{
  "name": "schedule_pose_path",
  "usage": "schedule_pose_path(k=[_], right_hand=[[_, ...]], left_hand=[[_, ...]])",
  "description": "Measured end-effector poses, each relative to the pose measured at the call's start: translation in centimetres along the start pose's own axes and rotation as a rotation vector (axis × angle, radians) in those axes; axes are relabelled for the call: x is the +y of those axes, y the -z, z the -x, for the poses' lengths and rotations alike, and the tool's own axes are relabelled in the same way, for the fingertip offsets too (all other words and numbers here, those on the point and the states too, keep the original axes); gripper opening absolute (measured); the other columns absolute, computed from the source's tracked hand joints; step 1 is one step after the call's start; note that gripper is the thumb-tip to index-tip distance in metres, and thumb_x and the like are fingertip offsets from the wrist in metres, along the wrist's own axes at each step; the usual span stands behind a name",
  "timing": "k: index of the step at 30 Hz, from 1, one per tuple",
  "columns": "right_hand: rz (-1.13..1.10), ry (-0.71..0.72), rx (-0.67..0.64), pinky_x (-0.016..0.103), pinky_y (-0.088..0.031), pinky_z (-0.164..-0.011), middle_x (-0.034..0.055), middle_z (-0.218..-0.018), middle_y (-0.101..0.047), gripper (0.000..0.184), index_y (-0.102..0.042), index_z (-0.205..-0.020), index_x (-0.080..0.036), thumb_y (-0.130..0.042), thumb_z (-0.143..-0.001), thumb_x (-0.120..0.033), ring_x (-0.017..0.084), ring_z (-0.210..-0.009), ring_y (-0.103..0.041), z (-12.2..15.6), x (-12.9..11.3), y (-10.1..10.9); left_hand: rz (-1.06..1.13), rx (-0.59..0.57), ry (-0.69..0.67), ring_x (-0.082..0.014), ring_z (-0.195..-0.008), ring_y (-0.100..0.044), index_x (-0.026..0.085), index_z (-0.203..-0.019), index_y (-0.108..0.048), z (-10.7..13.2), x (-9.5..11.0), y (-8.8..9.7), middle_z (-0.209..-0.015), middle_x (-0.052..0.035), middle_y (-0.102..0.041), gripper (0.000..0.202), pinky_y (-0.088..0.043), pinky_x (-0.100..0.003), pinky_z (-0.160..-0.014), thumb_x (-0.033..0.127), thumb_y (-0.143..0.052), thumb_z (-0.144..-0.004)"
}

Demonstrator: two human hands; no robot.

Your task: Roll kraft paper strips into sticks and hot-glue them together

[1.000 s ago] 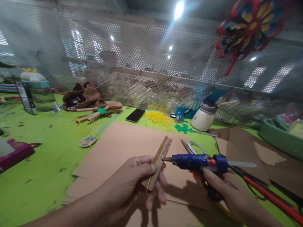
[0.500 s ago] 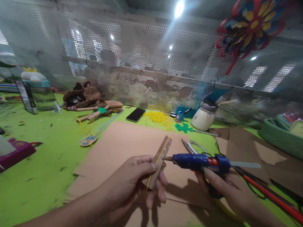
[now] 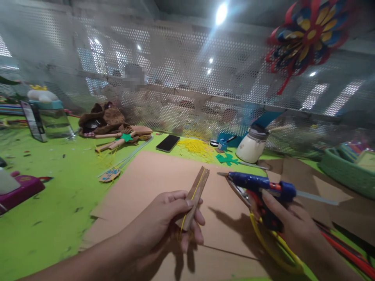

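Between the thumb and fingers of my left hand is a folded strip of brown cardboard. A yellow string runs along its length, and a loose end hangs below. My right hand is wrapped round the grip of a blue glue gun, whose nozzle points left, apart from the strip. A clear glue stick sticks out of the gun's back. Beneath both hands lie large sheets of brown paper or card. Scissors with a yellow handle lie partly hidden under the gun and my right hand.
A phone, yellow shreds, green cut-outs and a white jar line the back. Stick pieces with a green star lie left. A green basket stands right. A purple-based item sits far left.
My right hand has drawn the glue gun away from the cardboard strip, to the right and slightly up. My left hand still holds the strip in nearly the same place.
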State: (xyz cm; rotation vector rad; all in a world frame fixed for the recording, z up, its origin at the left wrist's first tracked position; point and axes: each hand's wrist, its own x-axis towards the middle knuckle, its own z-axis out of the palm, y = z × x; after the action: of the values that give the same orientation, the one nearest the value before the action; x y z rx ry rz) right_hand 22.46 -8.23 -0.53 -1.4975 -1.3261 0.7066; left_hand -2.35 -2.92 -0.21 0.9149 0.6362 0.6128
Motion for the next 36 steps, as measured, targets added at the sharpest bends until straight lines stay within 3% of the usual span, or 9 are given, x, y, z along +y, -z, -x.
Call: schedule_pose_path(k=[3, 7, 10, 17, 22, 26, 29, 32, 36], right_hand=[[0.203, 0.038, 0.068, 0.031, -0.038, -0.066, 0.0039, -0.069, -0.061, 0.037, -0.061, -0.065, -0.019, -0.050, -0.083, -0.051, 0.022, -0.069, -0.053, -0.8, 0.3, -0.1], [0.433, 0.125, 0.110, 0.032, -0.042, -0.069, 0.0072, -0.084, -0.065, 0.037, -0.063, -0.093, -0.016, -0.050, -0.082, -0.048, 0.025, -0.077, -0.058, -2.2, 2.0, -0.8], [0.556, 0.218, 0.150, 0.033, -0.042, -0.065, 0.0077, -0.076, -0.060, 0.034, -0.063, -0.085, -0.014, -0.052, -0.078, -0.046, 0.024, -0.071, -0.056, -3.6, 3.0, -1.5], [0.759, 0.323, 0.027, 0.031, -0.039, -0.070, 0.0051, -0.079, -0.051, 0.013, -0.067, -0.076, -0.016, -0.063, -0.064, -0.019, 0.022, -0.079, -0.051, -8.2, 1.9, -5.2], [0.714, 0.361, -0.015, 0.033, -0.040, -0.076, 0.0061, -0.082, -0.053, 0.015, -0.067, -0.078, -0.015, -0.064, -0.063, -0.013, 0.022, -0.082, -0.051, -10.3, 2.2, -7.6], [0.606, 0.391, -0.010, 0.040, -0.039, -0.086, 0.0110, -0.091, -0.058, 0.025, -0.068, -0.087, -0.013, -0.063, -0.063, -0.008, 0.027, -0.095, -0.051, -9.5, 1.6, -7.2], [0.472, 0.395, 0.005, 0.041, -0.041, -0.089, 0.0141, -0.106, -0.058, 0.022, -0.065, -0.096, -0.013, -0.058, -0.075, -0.018, 0.027, -0.103, -0.051, -7.6, 0.1, -6.0], [0.317, 0.341, -0.037, 0.034, -0.050, -0.074, 0.0103, -0.098, -0.064, 0.031, -0.060, -0.103, -0.015, -0.042, -0.089, -0.036, 0.020, -0.087, -0.061, -5.2, -1.5, -5.4], [-0.054, 0.112, -0.082, 0.031, -0.051, -0.062, 0.0089, -0.092, -0.063, 0.054, -0.047, -0.122, -0.014, -0.053, -0.081, -0.049, 0.021, -0.080, -0.061, -2.5, -2.8, -6.6]], left_hand=[[-0.077, -0.009, -0.006, -0.0103, -0.041, -0.052, 0.010, -0.073, -0.057, -0.2, 0.0, 0.4, -0.057, -0.0100, -0.062, 0.021, -0.035, -0.019, -0.041, 0.028, -0.050, -0.081], [-0.106, 0.011, -0.057, -0.0085, -0.039, -0.048, 0.011, -0.074, -0.056, -0.6, 0.1, 1.1, -0.059, -0.0075, -0.063, 0.020, -0.035, -0.020, -0.040, 0.029, -0.051, -0.081], [-0.114, 0.047, -0.103, -0.0088, -0.039, -0.048, 0.012, -0.077, -0.056, -0.9, 0.1, 1.5, -0.060, -0.0062, -0.062, 0.021, -0.036, -0.020, -0.041, 0.032, -0.053, -0.080], [-0.159, 0.095, -0.141, -0.0083, -0.041, -0.048, 0.012, -0.076, -0.057, -1.2, -0.5, 1.8, -0.059, -0.0052, -0.060, 0.026, -0.035, -0.020, -0.042, 0.037, -0.054, -0.079], [-0.116, 0.097, -0.139, -0.0083, -0.039, -0.046, 0.013, -0.080, -0.055, -1.6, -0.8, 2.0, -0.057, -0.0026, -0.058, 0.022, -0.034, -0.020, -0.039, 0.035, -0.055, -0.076], [-0.096, 0.086, -0.166, -0.0067, -0.035, -0.041, 0.014, -0.075, -0.054, -2.0, -1.0, 2.2, -0.052, 0.0000, -0.054, 0.017, -0.027, -0.018, -0.036, 0.031, -0.055, -0.075], [-0.134, 0.030, -0.163, -0.0046, -0.030, -0.032, 0.015, -0.068, -0.051, -1.9, -1.0, 2.2, -0.045, 0.0027, -0.048, 0.017, -0.022, -0.018, -0.034, 0.030, -0.052, -0.076], [-0.164, 0.008, -0.148, -0.0045, -0.032, -0.032, 0.016, -0.065, -0.049, -1.5, -1.1, 1.7, -0.045, 0.0035, -0.045, 0.017, -0.020, -0.018, -0.035, 0.029, -0.052, -0.076], [-0.193, 0.040, -0.157, -0.0060, -0.039, -0.033, 0.018, -0.071, -0.048, -0.8, -2.1, 0.5, -0.050, 0.0052, -0.042, 0.017, -0.026, -0.019, -0.038, 0.032, -0.051, -0.079]])
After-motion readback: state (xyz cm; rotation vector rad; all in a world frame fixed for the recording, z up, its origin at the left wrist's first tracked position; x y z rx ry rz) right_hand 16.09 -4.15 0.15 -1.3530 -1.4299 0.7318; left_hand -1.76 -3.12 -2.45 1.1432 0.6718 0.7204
